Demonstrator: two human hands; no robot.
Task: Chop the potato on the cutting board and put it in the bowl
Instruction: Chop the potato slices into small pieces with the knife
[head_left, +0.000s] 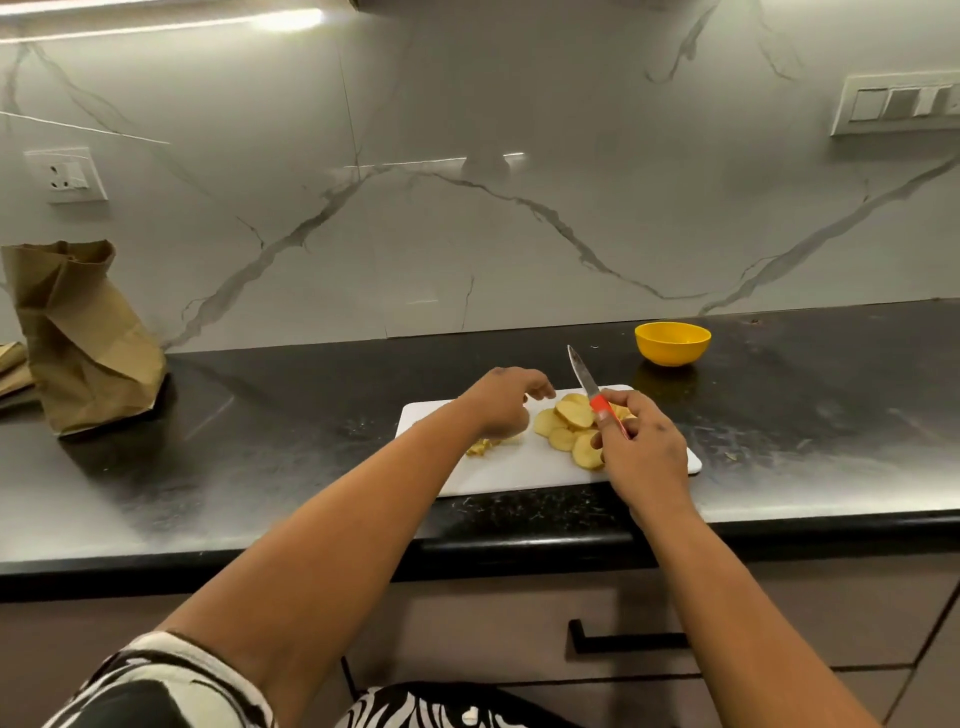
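Right hand (644, 447) is wrapped round the red handle of the knife (589, 387), blade lifted, tip pointing up and away toward the wall, not touching anything. Just left of that grip and partly under it lie the potato slices (569, 423), overlapping in a loose pile on the white cutting board (498, 475). Left hand (501, 402) hovers left of the pile, fingers loosely curled and pointing at the slices, holding nothing as far as I can tell.

Step looks like: slices done, next either cut them smaller or gather them. To do it well: bring the blade down flat before the left fingers come near, tuck fingertips back, stack few slices at a time since wet rounds slide.

Bowl (672, 343) sits beyond and right of the grip, off the board, apart from it, looks empty. Scraps (480, 447) lie on the board's left part, under the left forearm. Paper bag (83, 338) stands far left on the counter (260, 467).

Counts: 1 knife, 1 board, 1 bowl, 1 bag, 2 hands, about 6 visible slices, exact number unclear from overlap.
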